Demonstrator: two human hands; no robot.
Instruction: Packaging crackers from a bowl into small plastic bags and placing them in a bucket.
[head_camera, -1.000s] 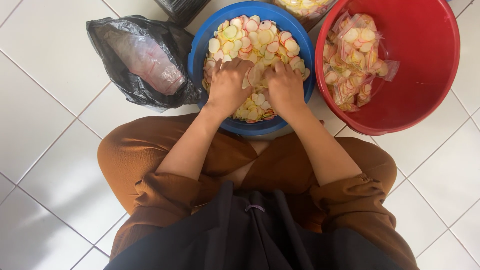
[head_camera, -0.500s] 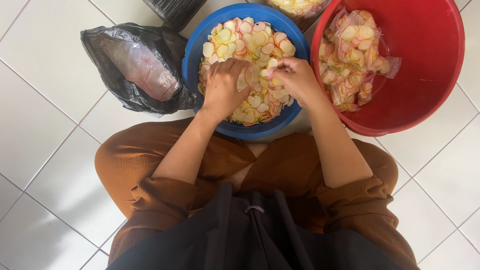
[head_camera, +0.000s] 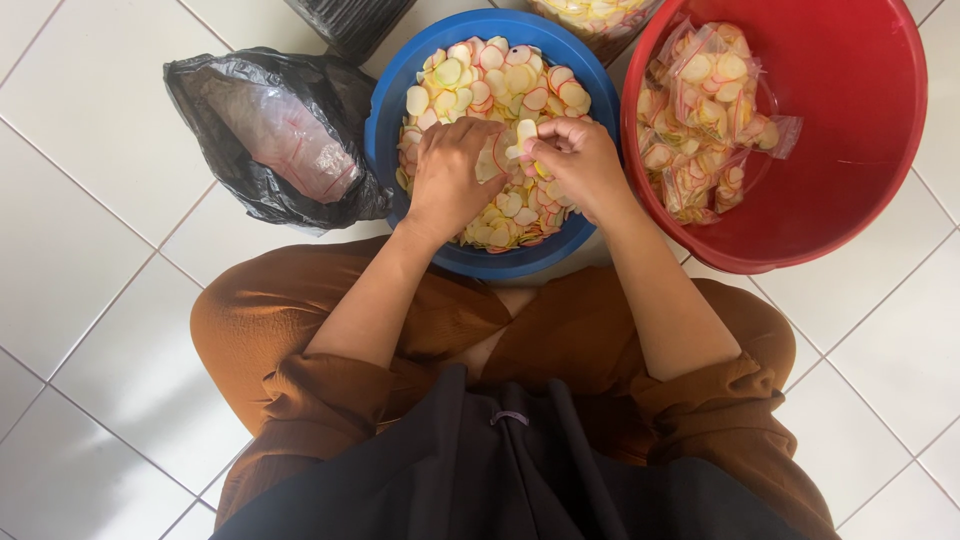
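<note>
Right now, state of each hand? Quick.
Left hand: curled shut on a small clear bag, over the blue basin.
Right hand: pinching pale round chips at the bag's mouth.

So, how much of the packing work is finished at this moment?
Done: a pile of small filled clear bags lies in the red basin. In hand: the left hand holds a clear bag, partly hidden, while the right hand pinches a few chips above it. Left: the blue basin is close to full of loose round chips.
</note>
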